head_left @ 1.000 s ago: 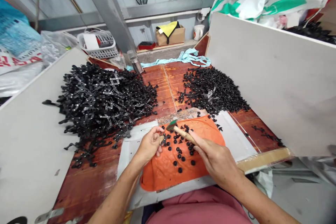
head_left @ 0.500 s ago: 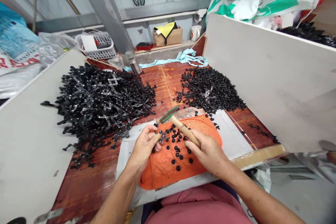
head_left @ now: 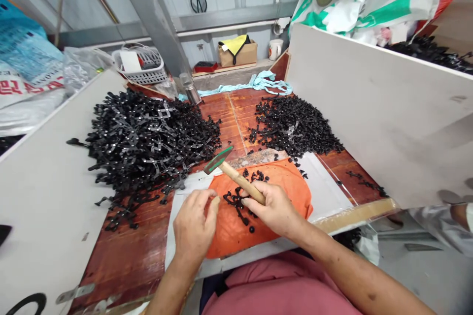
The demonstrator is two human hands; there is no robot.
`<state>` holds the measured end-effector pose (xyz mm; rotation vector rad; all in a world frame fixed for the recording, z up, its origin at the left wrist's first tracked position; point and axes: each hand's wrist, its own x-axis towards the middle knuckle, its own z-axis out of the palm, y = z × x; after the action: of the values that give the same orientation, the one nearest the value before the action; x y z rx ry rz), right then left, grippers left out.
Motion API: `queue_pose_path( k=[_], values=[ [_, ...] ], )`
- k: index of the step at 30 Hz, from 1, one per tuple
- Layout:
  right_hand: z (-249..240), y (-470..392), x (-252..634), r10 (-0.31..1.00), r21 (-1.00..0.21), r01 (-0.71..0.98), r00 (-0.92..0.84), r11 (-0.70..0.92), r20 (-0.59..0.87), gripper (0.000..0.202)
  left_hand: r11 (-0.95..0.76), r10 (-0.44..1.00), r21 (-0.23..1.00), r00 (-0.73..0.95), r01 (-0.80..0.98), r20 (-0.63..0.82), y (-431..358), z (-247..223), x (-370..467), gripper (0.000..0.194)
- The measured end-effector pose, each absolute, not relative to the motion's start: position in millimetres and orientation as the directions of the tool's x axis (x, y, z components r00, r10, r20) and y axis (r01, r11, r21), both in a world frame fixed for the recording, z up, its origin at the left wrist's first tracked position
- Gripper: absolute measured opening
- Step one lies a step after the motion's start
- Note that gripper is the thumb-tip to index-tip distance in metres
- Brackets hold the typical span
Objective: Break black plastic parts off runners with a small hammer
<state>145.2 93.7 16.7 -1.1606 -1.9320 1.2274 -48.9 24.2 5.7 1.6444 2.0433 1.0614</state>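
Note:
My right hand (head_left: 277,209) grips the wooden handle of a hammer (head_left: 239,178); its green-edged head points to the upper left, raised over the cloth. My left hand (head_left: 195,226) hovers at the left edge of the orange cloth (head_left: 284,177), back upward, thumb and forefinger apart, with nothing visible in it. A tan cover wraps the thumb tip. On the cloth between my hands lie black linked pieces (head_left: 236,202) and small black round caps (head_left: 252,229), partly hidden by the hammer and my right fingers.
A large heap of black linked parts (head_left: 144,133) lies on the left of the table (head_left: 111,261), a smaller pile (head_left: 299,125) on the right. Grey side boards (head_left: 362,103) flank both. A steel tumbler (head_left: 190,89), a basket (head_left: 142,71) and a carton (head_left: 240,55) stand behind.
My left hand has let go of a black linked piece and drawn back left and down. The hammer has shifted left. Scattered caps are now bunched with linked pieces mid-cloth.

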Motion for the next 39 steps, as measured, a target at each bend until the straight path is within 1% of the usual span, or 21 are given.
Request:
queue_pose_path(
  k=[1,2,4,6,7,8,10,13,16,19,24,31,36,39],
  values=[
    [16.2,92.6,143.3,0.882,-0.919,0.346,-0.471,0.188,0.003,0.007,0.022,0.932,0.68,-0.261,0.733,0.251,22.8,7.1,-48.8,0.023],
    [15.6,91.2,140.9,0.878,-0.931,0.322,-0.479,0.171,-0.005,0.007,-0.012,0.943,0.694,-0.222,0.72,0.246,21.6,7.4,-47.0,0.026],
    [14.2,88.2,136.9,0.87,-0.952,0.27,-0.493,0.146,-0.007,0.007,-0.005,0.98,0.781,-0.151,0.625,0.127,19.5,4.8,-41.0,0.035],
    [14.2,86.8,138.2,0.859,-0.958,0.244,-0.511,0.147,0.002,0.008,0.075,0.993,0.845,-0.121,0.53,-0.013,17.1,-0.8,-37.2,0.041],
    [15.0,87.0,142.0,0.854,-0.954,0.255,-0.521,0.156,0.0,0.008,0.117,0.989,0.858,-0.133,0.501,-0.058,15.6,-3.8,-37.9,0.042],
    [16.2,87.6,148.0,0.849,-0.943,0.286,-0.528,0.172,-0.005,0.01,0.151,0.984,0.863,-0.16,0.482,-0.083,14.1,-6.5,-40.5,0.043],
    [19.3,89.3,165.1,0.85,-0.893,0.394,-0.526,0.219,-0.024,0.017,0.187,0.97,0.867,-0.227,0.462,-0.088,11.2,-10.5,-50.5,0.043],
    [21.9,89.1,192.0,0.859,-0.762,0.568,-0.511,0.31,-0.032,0.037,0.226,0.953,0.867,-0.284,0.444,-0.103,7.6,-14.5,-67.8,0.041],
    [20.0,84.3,204.8,0.842,-0.625,0.675,-0.537,0.391,-0.053,0.049,0.282,0.944,0.853,-0.286,0.44,-0.164,4.7,-20.3,-75.4,0.039],
    [17.3,80.1,203.6,0.828,-0.534,0.719,-0.557,0.445,-0.061,0.055,0.282,0.942,0.859,-0.294,0.427,-0.163,2.0,-26.2,-73.2,0.035],
    [16.1,80.3,198.9,0.841,-0.455,0.76,-0.539,0.463,-0.043,0.058,0.273,0.929,0.869,-0.347,0.412,-0.127,-0.9,-27.1,-69.9,0.029],
    [15.1,76.3,195.9,0.817,-0.432,0.759,-0.57,0.487,-0.08,0.056,0.256,0.923,0.898,-0.368,0.358,-0.116,-0.1,-33.1,-73.7,0.029],
    [18.9,71.8,193.0,0.815,-0.44,0.754,-0.574,0.488,-0.08,0.053,0.291,0.911,0.905,-0.377,0.31,-0.164,2.6,-40.5,-76.0,0.034],
    [19.1,67.9,192.9,0.811,-0.427,0.757,-0.578,0.494,-0.087,0.054,0.278,0.913,0.906,-0.382,0.319,-0.145,3.8,-42.8,-79.3,0.031]
  ],
)
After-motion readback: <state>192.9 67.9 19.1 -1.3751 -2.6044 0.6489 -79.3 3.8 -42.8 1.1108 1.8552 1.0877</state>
